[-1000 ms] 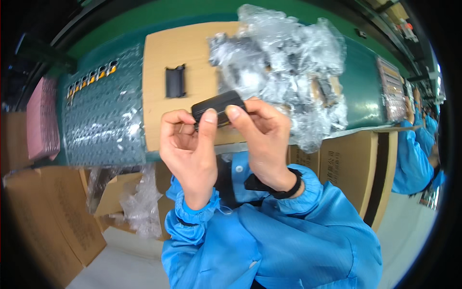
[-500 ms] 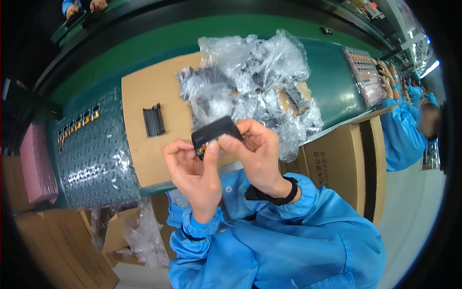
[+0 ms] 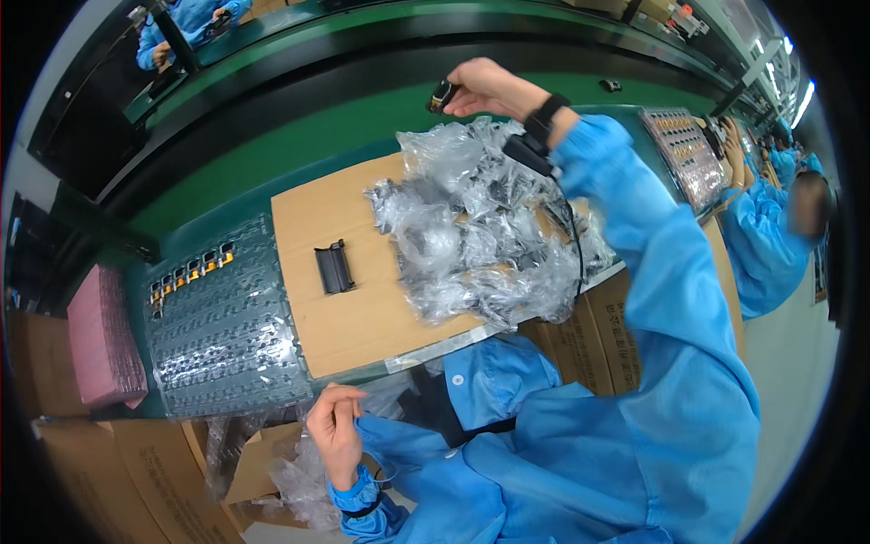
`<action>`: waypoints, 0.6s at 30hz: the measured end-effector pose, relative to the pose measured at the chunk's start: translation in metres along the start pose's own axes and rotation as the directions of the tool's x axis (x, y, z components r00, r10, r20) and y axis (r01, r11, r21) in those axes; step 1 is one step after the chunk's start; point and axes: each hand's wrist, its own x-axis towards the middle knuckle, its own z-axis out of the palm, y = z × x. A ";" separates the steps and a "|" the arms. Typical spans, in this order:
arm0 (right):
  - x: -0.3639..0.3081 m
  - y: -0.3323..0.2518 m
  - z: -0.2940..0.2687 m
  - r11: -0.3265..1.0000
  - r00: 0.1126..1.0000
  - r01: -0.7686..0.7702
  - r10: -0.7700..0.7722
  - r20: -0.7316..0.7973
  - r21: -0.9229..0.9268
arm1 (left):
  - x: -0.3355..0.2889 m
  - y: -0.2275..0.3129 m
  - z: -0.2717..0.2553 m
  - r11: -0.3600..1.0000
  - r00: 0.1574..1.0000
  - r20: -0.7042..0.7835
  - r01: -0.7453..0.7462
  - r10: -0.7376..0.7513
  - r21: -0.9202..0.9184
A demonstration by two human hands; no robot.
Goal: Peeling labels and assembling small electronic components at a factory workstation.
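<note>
My right hand [image 3: 485, 88] is stretched far out over the green conveyor belt, beyond the heap of plastic. Its fingertips pinch a small black part with yellow bits [image 3: 441, 96]. Down by the near edge of the bench, my left hand [image 3: 335, 431] hangs with its fingers loosely bent and apart, and I see nothing in it. A black, trough-shaped plastic piece [image 3: 334, 267] lies on the cardboard sheet [image 3: 362, 339], between my two hands. Left of the sheet, a clear moulded tray [image 3: 222, 349] carries a row of black-and-yellow parts [image 3: 192, 276] near its far end.
Crumpled clear bags [image 3: 494, 227] with dark pieces cover the right of the cardboard. A pink stack [image 3: 101, 335] stands at the far left. Cartons [image 3: 118, 476] sit below the bench. At right, a co-worker [image 3: 766, 245] is beside another filled tray [image 3: 684, 154]; another person [image 3: 186, 36] works across the belt.
My hands have parted. The right hand has gone forward over the belt with a black-and-yellow part; the left has dropped back to the bench edge and let go. The view has shifted.
</note>
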 end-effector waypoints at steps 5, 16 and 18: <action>0.070 0.051 0.026 0.960 0.983 -0.147 0.168 -0.071 0.240 | -0.003 0.017 -0.002 0.987 0.989 -0.102 0.121 -0.110 0.103; -0.138 -0.102 -0.028 0.629 0.894 0.447 -0.316 0.317 -0.636 | 0.059 0.070 -0.006 0.867 0.990 -0.005 -0.124 0.144 0.482; -0.193 -0.092 -0.012 0.606 0.861 0.504 -0.404 0.308 -0.615 | 0.075 0.078 -0.030 0.837 0.986 -0.028 -0.123 0.163 0.533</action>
